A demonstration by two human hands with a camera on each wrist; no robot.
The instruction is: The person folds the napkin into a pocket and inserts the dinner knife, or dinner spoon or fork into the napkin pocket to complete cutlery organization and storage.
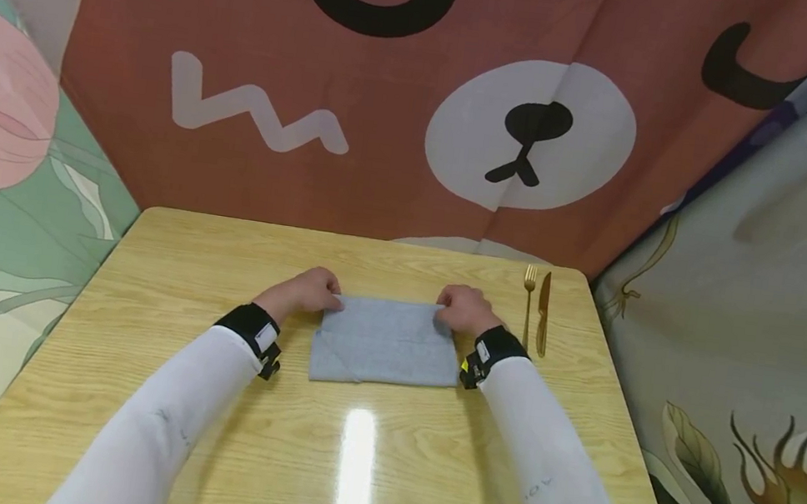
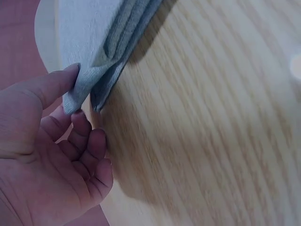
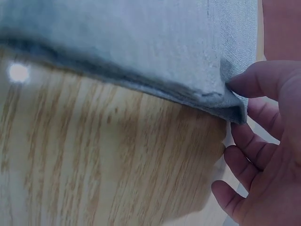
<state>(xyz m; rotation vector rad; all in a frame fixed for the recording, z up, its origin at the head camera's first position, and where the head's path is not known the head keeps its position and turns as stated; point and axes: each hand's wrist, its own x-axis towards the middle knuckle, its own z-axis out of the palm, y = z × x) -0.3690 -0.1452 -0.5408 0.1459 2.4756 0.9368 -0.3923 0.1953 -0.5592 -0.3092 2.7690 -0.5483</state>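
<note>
A folded grey-blue cloth lies on the wooden table in front of me, its layers stacked along the side edges. At its far left corner my left hand pinches the fabric between thumb and fingers. The left wrist view shows that corner of the cloth lifted a little, with the remaining fingers curled below. My right hand pinches the far right corner. In the right wrist view, the thumb presses on top of the cloth and fingers sit under its corner.
A gold fork and a gold knife lie side by side at the table's far right, just beyond my right hand. The wooden table reaches a printed bear curtain at the back. Patterned curtains hang on both sides.
</note>
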